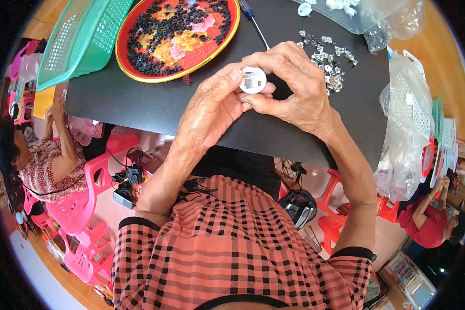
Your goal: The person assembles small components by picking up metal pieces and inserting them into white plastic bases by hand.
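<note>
Both my hands meet above the dark table, holding a small round white plastic part (253, 80) with a rectangular recess and metal bits in its face. My left hand (214, 103) grips its left edge between thumb and fingers. The fingers of my right hand (297, 85) close round its right side, with the thumb below it. To the right lies a scatter of small shiny metal pieces (328, 62). Beyond my hands is a screwdriver (254, 23) with a blue handle, its tip near my right fingers. A red floral tray (183, 76) full of small black parts stands to the left.
A green plastic basket (62, 77) sits at the table's left end. Clear bags (400, 20) and white parts (305, 9) lie at the far right. A plastic bag (408, 124) hangs by the right edge. Pink chairs (77, 206) and a seated person (51, 160) are left; another person (429, 222) is right.
</note>
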Demonstrator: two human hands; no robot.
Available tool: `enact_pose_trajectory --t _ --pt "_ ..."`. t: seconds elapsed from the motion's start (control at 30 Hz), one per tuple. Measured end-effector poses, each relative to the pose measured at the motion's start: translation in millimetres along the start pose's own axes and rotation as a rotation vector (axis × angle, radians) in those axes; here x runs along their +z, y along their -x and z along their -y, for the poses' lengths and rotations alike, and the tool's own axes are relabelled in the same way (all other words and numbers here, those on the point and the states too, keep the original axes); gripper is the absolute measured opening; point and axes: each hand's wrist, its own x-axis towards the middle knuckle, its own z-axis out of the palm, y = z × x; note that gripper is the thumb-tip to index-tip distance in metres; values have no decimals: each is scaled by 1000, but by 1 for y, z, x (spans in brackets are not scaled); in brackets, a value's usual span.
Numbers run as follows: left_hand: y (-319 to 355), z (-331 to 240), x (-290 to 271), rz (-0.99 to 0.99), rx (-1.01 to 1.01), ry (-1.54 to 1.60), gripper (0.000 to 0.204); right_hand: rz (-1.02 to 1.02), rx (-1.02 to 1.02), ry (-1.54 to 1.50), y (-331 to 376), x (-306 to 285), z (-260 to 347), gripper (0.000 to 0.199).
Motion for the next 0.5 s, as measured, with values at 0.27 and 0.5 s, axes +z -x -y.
enact_pose_trajectory --t 0.27,0.5 --pt "-1 -1 2 18 6 40 35 15 12 -13 1 2 -3 43" --pt "-1 1 -1 36 17 36 39 4 20 -7 2 3 -3 44"
